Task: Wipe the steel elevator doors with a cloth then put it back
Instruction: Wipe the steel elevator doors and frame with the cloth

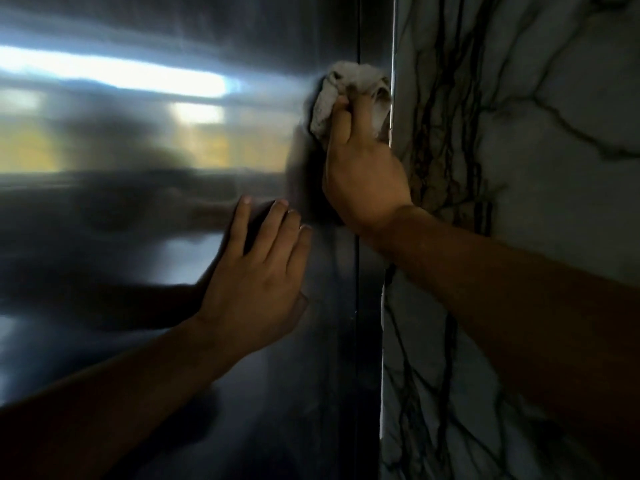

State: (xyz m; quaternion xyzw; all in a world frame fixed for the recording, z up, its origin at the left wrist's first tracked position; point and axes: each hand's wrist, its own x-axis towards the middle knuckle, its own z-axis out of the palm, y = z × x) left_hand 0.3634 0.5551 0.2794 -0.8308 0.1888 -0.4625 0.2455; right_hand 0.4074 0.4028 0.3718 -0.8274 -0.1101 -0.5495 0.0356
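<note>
The steel elevator door (pixel 138 220) fills the left and middle of the view, dark and shiny with blurred bright reflections. My right hand (pixel 363 174) grips a crumpled grey-white cloth (pixel 346 84) and presses it against the door's right edge, beside the dark frame strip (pixel 374 46). My left hand (pixel 256 278) lies flat on the door below and to the left, fingers straight and spread, holding nothing.
A white marble wall (pixel 536 168) with dark veins stands right of the door frame. A thin bright metal edge (pixel 393 64) separates frame and marble. A vertical seam (pixel 356 306) runs down the steel near the frame.
</note>
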